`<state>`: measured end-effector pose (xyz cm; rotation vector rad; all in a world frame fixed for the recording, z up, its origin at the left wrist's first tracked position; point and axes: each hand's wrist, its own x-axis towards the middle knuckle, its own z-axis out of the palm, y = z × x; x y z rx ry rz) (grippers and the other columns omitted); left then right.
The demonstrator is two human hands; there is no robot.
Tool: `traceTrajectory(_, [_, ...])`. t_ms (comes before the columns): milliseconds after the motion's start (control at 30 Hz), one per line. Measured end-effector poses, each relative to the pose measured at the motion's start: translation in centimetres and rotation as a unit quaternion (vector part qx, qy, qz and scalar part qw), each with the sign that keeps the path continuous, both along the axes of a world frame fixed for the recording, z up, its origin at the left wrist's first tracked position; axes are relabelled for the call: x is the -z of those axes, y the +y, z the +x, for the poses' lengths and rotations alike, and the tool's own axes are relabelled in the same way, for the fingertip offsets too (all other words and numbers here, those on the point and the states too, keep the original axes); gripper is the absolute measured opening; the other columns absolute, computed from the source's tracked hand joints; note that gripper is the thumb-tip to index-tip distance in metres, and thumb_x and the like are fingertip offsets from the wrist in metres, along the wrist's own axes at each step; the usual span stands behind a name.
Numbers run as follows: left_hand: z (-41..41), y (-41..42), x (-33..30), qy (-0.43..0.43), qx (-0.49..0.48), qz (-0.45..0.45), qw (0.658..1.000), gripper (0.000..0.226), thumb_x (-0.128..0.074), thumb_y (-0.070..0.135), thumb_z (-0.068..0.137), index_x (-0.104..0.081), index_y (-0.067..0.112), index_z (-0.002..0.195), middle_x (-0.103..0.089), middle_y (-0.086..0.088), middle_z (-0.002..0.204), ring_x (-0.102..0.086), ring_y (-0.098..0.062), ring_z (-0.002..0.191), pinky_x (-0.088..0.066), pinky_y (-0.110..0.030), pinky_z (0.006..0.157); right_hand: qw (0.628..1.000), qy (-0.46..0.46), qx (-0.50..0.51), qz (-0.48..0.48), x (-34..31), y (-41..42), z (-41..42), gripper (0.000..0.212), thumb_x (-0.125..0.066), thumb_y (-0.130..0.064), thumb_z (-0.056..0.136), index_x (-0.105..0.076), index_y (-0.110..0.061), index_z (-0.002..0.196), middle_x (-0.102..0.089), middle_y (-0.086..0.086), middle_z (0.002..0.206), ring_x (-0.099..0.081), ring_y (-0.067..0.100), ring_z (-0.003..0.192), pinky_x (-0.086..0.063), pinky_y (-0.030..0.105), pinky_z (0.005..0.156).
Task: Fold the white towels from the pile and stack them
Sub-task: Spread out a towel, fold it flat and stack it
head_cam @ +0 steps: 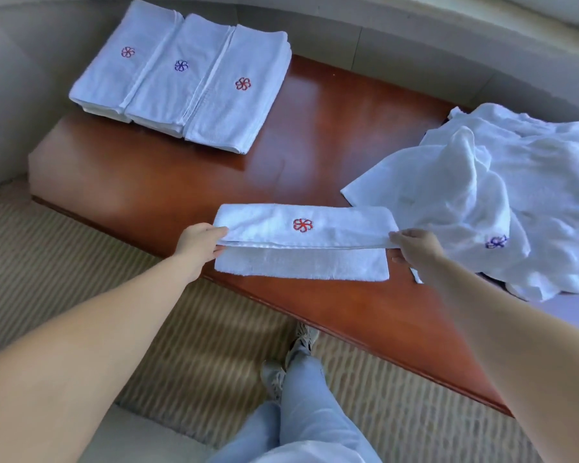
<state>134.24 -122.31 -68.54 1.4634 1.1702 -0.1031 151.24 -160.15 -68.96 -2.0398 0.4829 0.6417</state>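
A white towel (301, 242) bearing a red flower emblem is lying at the near edge of a polished wooden table (315, 128), stretched between a person's two hands. Its upper layer is lifting off the lower layer, which is lying flat on the wood just below the hands. The left hand (199, 242) is pinching the left end of the raised fold, thumb on top and fingers tucked beneath; the right hand (415, 245) is pinching the right end the same way. Both bare forearms are reaching forward from the bottom corners.

Just beyond the right hand, touching the towel's right end, a loose pile of white towels (502, 202) is sitting crumpled, one showing a blue emblem close to that hand's knuckles. Well past the left hand, at the table's far corner, three stacks of folded towels (181, 78) are lying side by side, emblems facing up in red, blue and red. Below the hands, the person's legs in light jeans (301, 412) and pale shoes are standing on striped beige carpet (81, 262).
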Motion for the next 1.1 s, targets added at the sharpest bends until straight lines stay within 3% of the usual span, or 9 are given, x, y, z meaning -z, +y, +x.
traceTrajectory(67, [-1.3, -0.4, 1.6, 0.022, 0.025, 0.006, 0.999, 0.018, -0.071, 0.020, 0.095, -0.061, 0.010, 0.084, -0.066, -0.006, 0.119, -0.072, -0.025, 0.098, -0.059, -0.030, 0.081, 0.999, 0.002, -0.020, -0.025, 1.1, -0.7, -1.5, 0.014, -0.066, -0.015, 0.091, -0.061, -0.012, 0.104, -0.069, 0.010, 0.081, -0.061, 0.005, 0.041, -0.040, 0.013, 0.037])
traceTrajectory(167, [-2.6, -0.9, 3.9, 0.026, 0.038, 0.005, 0.999, 0.016, -0.071, 0.018, 0.095, -0.062, 0.006, 0.091, -0.065, -0.007, 0.118, -0.073, -0.025, 0.097, -0.058, -0.025, 0.073, 1.000, 0.022, -0.015, -0.013, 3.0, -1.3, -3.0, 0.036, -0.072, -0.015, 0.087, -0.050, -0.017, 0.116, -0.068, 0.007, 0.094, -0.073, 0.014, 0.064, -0.056, 0.023, 0.053])
traceTrajectory(300, [-3.4, -1.1, 6.5, 0.037, 0.038, 0.045, 0.998, 0.028, -0.075, 0.010, 0.089, -0.053, 0.008, 0.107, -0.054, -0.008, 0.110, -0.071, -0.023, 0.083, -0.060, -0.034, 0.084, 0.999, 0.022, -0.029, -0.026, 5.7, -2.1, -4.0, 0.012, -0.069, -0.014, 0.091, -0.064, -0.011, 0.102, -0.072, 0.006, 0.092, -0.071, 0.010, 0.061, -0.057, 0.020, 0.054])
traceTrajectory(400, [-3.6, -1.1, 7.8, 0.046, 0.038, 0.063, 0.996, 0.035, -0.074, 0.009, 0.089, -0.049, 0.013, 0.113, -0.047, -0.001, 0.107, -0.067, -0.017, 0.081, -0.059, -0.032, 0.085, 0.998, 0.027, -0.046, -0.034, 7.1, -2.4, -4.4, 0.012, -0.066, -0.014, 0.094, -0.066, -0.010, 0.105, -0.073, 0.006, 0.092, -0.070, 0.017, 0.071, -0.062, 0.032, 0.075])
traceTrajectory(533, [-4.1, -1.0, 9.1, 0.039, 0.073, 0.083, 0.993, 0.017, -0.064, 0.005, 0.094, -0.053, 0.017, 0.101, -0.049, -0.006, 0.109, -0.067, -0.023, 0.088, -0.059, -0.036, 0.090, 0.997, 0.032, -0.059, -0.038, 8.3, -2.3, -4.7, 0.006, -0.061, -0.013, 0.095, -0.060, -0.016, 0.100, -0.069, 0.004, 0.092, -0.074, 0.026, 0.085, -0.062, 0.041, 0.084])
traceTrajectory(667, [-4.1, -1.1, 10.1, 0.033, 0.086, 0.083, 0.992, 0.025, -0.049, -0.001, 0.100, -0.064, 0.013, 0.086, -0.055, -0.009, 0.123, -0.068, -0.023, 0.101, -0.058, -0.036, 0.093, 0.995, 0.019, -0.087, -0.044, 9.2, -2.4, -4.9, 0.005, -0.053, -0.019, 0.101, -0.052, -0.022, 0.105, -0.063, 0.002, 0.108, -0.074, 0.015, 0.077, -0.062, 0.029, 0.069])
traceTrajectory(900, [-4.1, -1.2, 11.0, 0.059, 0.098, 0.109, 0.987, 0.037, -0.037, 0.000, 0.101, -0.067, 0.018, 0.091, -0.060, -0.003, 0.114, -0.073, -0.025, 0.091, -0.060, -0.039, 0.090, 0.985, 0.020, -0.136, -0.102, 10.3, -2.0, -4.6, 0.024, -0.044, -0.027, 0.101, -0.046, -0.024, 0.125, -0.059, -0.006, 0.100, -0.075, 0.016, 0.076, -0.062, 0.051, 0.084])
traceTrajectory(1000, [-3.9, -1.8, 11.0, 0.097, 0.186, 0.218, 0.953, 0.035, -0.037, 0.004, 0.099, -0.066, 0.025, 0.097, -0.060, 0.002, 0.110, -0.068, -0.022, 0.089, -0.057, -0.041, 0.083, 0.977, 0.005, -0.154, -0.147, 10.2, -1.6, -4.9, 0.034, -0.043, -0.026, 0.099, -0.044, -0.020, 0.132, -0.064, 0.002, 0.097, -0.072, 0.028, 0.081, -0.061, 0.050, 0.078])
traceTrajectory(1100, [-4.1, -2.5, 10.6, 0.148, 0.237, 0.297, 0.913, 0.037, -0.039, 0.006, 0.096, -0.063, 0.035, 0.098, -0.048, 0.002, 0.117, -0.057, -0.019, 0.084, -0.049, -0.036, 0.072, 0.970, -0.008, -0.157, -0.186, 9.7, -1.2, -5.2, 0.036, -0.045, -0.020, 0.097, -0.041, -0.016, 0.132, -0.062, 0.007, 0.102, -0.062, 0.025, 0.073, -0.048, 0.035, 0.060])
